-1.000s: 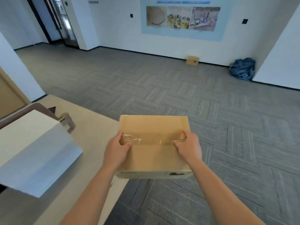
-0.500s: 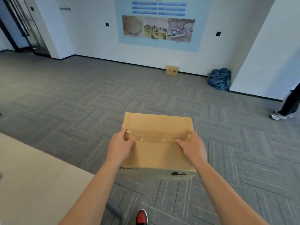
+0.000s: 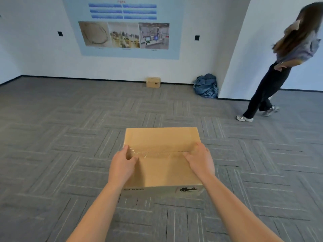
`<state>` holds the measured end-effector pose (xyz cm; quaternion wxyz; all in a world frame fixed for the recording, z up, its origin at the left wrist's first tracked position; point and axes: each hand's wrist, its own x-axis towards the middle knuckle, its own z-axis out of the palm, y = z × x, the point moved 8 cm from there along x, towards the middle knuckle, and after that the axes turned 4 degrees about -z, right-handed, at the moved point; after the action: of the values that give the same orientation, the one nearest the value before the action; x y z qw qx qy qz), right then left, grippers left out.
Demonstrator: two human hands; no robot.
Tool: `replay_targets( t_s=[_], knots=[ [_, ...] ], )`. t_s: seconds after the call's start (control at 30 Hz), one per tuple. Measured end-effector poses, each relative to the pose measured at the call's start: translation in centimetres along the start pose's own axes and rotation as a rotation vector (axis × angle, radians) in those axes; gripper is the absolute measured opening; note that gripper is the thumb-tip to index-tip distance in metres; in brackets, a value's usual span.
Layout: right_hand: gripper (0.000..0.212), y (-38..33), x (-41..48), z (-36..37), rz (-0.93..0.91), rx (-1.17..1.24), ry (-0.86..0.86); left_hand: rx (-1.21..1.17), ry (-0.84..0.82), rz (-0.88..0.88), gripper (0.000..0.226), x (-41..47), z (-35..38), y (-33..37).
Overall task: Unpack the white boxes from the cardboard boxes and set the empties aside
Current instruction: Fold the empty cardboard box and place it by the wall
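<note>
Carrying step: left hand (image 3: 122,165) and right hand (image 3: 201,161) clasp the cardboard box (image 3: 160,138), fingers round its sides, thumbs on taped seam (image 3: 157,153); set-down probably next

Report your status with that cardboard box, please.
Left hand and right hand both grip the taped brown cardboard box. Held over grey carpet. Person ahead-right.

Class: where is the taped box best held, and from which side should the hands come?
Grip the box at its left and right ends, one hand from each side, as the left hand and right hand do: it is wide, level, taped shut.
</note>
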<state>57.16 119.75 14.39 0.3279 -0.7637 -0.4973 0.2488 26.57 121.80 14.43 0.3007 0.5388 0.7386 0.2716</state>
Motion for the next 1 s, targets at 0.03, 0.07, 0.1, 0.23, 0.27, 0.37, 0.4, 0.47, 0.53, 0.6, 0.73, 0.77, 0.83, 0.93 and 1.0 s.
replay_targets(
  t_s=[0.03, 0.07, 0.1, 0.23, 0.27, 0.37, 0.4, 0.47, 0.53, 0.6, 0.73, 0.77, 0.83, 0.93, 1.0],
  knots=[
    [0.06, 0.0, 2.5, 0.2, 0.008, -0.005, 0.011, -0.002, -0.001, 0.003, 0.063, 2.3, 0.9, 1.0],
    [0.059, 0.0, 4.9, 0.5, 0.017, -0.01, 0.019, -0.007, -0.002, 0.005, 0.062, 4.6, 1.8, 1.9],
    [0.06, 0.0, 7.5, 0.8, 0.023, -0.013, 0.025, -0.015, -0.002, 0.005, 0.061, 7.0, 2.7, 2.7],
    [0.058, -0.6, 18.4, 2.7, 0.022, -0.024, 0.01, -0.025, -0.003, -0.032, 0.06, 16.4, 6.2, 6.0],
    [0.056, -1.1, 21.2, 3.2, 0.019, -0.032, 0.001, -0.024, -0.001, -0.045, 0.06, 18.7, 6.8, 6.9],
    [0.051, -3.6, 29.5, 5.2, -0.002, -0.054, -0.044, -0.026, 0.024, -0.084, 0.062, 25.6, 7.3, 9.5],
    [0.05, -4.7, 32.1, 5.8, -0.01, -0.054, -0.057, -0.029, 0.034, -0.093, 0.063, 27.9, 7.1, 10.2],
    [0.048, -7.2, 36.9, 7.4, -0.031, -0.049, -0.085, -0.042, 0.054, -0.122, 0.065, 32.2, 6.5, 11.3],
    [0.047, -9.9, 41.2, 9.4, -0.061, -0.036, -0.114, -0.054, 0.073, -0.151, 0.066, 36.5, 5.6, 12.1],
    [0.048, -12.5, 45.6, 11.8, -0.088, -0.033, -0.135, -0.056, 0.092, -0.169, 0.066, 41.3, 4.8, 12.6],
    [0.053, -17.1, 55.0, 17.9, -0.118, -0.011, -0.16, -0.074, 0.113, -0.157, 0.071, 52.3, 3.9, 12.5],
    [0.054, -18.4, 57.4, 19.5, -0.124, 0.002, -0.161, -0.08, 0.109, -0.152, 0.072, 55.3, 3.8, 12.3],
    [0.057, -21.2, 62.2, 22.8, -0.138, 0.024, -0.152, -0.094, 0.1, -0.147, 0.074, 61.8, 3.4, 12.0],
    [0.056, -25.7, 69.3, 27.1, -0.138, 0.032, -0.134, -0.116, 0.085, -0.151, 0.074, 71.7, 2.5, 12.4],
    [0.055, -28.2, 74.2, 29.3, -0.128, 0.038, -0.122, -0.113, 0.065, -0.136, 0.074, 78.1, 1.9, 13.7]
  ],
)
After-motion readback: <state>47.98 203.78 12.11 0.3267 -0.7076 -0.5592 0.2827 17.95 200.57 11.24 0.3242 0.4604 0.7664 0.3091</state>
